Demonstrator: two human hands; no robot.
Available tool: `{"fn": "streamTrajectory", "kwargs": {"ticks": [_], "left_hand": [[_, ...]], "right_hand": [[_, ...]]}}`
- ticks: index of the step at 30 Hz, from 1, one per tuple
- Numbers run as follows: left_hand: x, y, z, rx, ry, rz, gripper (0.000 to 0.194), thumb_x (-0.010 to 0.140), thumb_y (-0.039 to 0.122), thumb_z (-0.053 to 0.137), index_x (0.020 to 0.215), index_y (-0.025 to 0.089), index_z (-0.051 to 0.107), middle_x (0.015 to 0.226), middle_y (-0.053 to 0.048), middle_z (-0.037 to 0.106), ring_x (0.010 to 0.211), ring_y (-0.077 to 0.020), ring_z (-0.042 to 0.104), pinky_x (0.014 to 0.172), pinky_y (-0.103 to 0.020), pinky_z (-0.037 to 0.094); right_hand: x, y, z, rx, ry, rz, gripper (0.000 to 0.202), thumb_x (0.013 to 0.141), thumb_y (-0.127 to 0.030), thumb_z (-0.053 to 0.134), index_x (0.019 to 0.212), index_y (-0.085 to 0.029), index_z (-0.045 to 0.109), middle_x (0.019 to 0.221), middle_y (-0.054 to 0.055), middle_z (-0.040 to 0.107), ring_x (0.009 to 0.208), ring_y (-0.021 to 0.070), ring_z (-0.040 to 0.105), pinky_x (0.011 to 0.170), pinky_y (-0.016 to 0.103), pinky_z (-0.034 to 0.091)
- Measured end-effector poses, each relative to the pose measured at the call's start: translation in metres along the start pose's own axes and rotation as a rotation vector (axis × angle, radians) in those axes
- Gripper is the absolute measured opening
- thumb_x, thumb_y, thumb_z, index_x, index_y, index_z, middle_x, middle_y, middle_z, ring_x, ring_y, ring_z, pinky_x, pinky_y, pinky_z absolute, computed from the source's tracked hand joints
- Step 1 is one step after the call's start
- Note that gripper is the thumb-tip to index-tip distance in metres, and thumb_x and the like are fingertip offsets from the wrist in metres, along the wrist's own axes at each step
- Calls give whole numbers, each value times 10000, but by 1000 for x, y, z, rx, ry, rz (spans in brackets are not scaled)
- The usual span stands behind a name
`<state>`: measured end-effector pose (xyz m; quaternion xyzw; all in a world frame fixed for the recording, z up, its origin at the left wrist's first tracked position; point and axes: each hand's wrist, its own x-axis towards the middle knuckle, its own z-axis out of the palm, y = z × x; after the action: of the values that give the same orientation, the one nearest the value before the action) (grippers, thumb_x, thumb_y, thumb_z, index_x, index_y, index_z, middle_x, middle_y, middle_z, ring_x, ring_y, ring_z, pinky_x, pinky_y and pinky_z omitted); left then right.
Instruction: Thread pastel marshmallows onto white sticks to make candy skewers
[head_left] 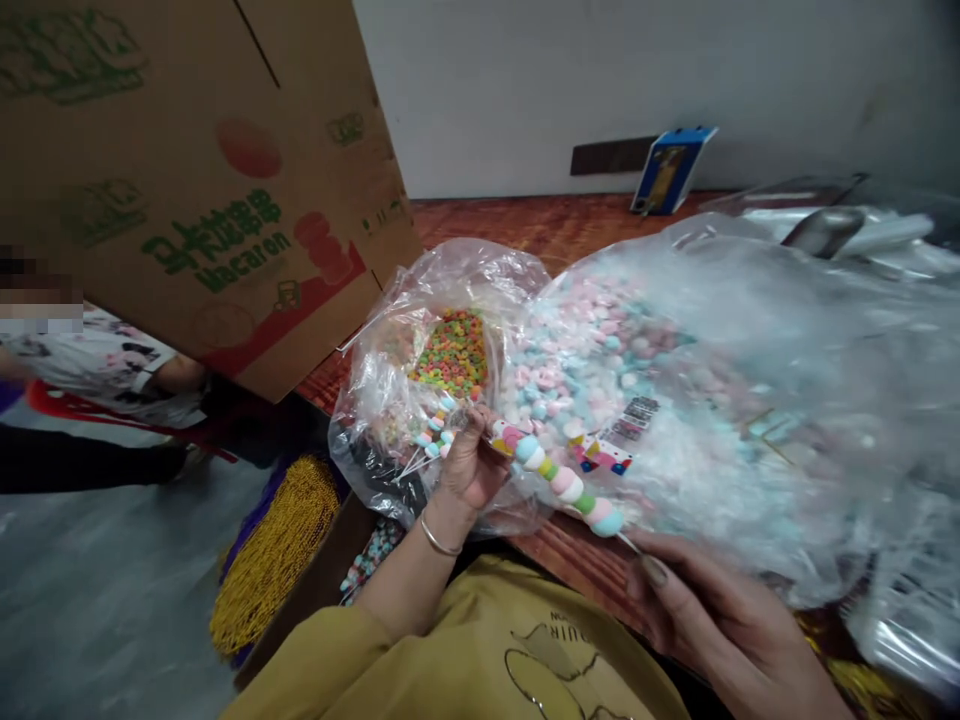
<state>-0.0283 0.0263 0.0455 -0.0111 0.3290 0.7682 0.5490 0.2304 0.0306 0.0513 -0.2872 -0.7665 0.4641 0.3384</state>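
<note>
While your left grip [472, 470] pinches the far-left end of the candy skewer [568, 486] and your right grip [720, 605] its bare near-right stick [628, 543], it looks well filled — loose marshmallows [540, 385] remain beyond.

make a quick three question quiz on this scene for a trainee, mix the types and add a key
1. Multiple choice: what shape are the small multicoloured pieces just beyond the left hand?
a) cubes
b) rings
c) long sticks

2. True or false: the right hand holds the candy skewer at its bare stick end.

3. Fill in the blank: the cardboard box carries the printed word "____" in green Latin letters.

Key: 1. b; 2. true; 3. Macaron
</note>
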Motion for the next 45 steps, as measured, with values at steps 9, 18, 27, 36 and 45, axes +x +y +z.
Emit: {"fn": "streamTrajectory", "kwargs": {"ticks": [9,18,27,36,45], "left_hand": [[4,-18,11,204,-54,65,534,399,389,1029,631,151,610,597,64,587,553,-64,531,538,-193,426],[8,-36,14,333,-77,146,487,483,390,1013,679,156,634,634,63,617,581,-60,545,585,-188,444],[-1,-57,28,241,-139,-35,402,576,306,989,746,174,649,756,14,721,739,-144,696,736,-254,548],[-1,-72,43,275,-79,-125,370,580,255,976,772,152,678,753,-18,743,764,-194,735,738,-294,586],[0,-83,42,430,-111,-21,405,564,358,973,797,134,730,747,-32,750,685,-160,704,649,-241,541]], "right_hand": [[-25,5,-23,-437,199,-160,205,984,-281,571,1122,-237,715,965,36,827,753,175,806,639,181,625],[-42,14,-25,-426,287,-169,254,945,-264,621,1151,-294,766,1028,56,823,807,249,804,745,336,660],[-44,20,4,212,429,356,227,920,-439,700,1011,-237,752,715,24,709,587,164,661,537,248,557],[-45,27,18,687,404,574,343,888,-528,729,883,-188,683,534,-85,399,428,75,349,413,206,344],[-52,27,14,-345,569,85,81,972,-247,610,926,-226,674,732,5,651,619,153,596,619,267,484]]}}
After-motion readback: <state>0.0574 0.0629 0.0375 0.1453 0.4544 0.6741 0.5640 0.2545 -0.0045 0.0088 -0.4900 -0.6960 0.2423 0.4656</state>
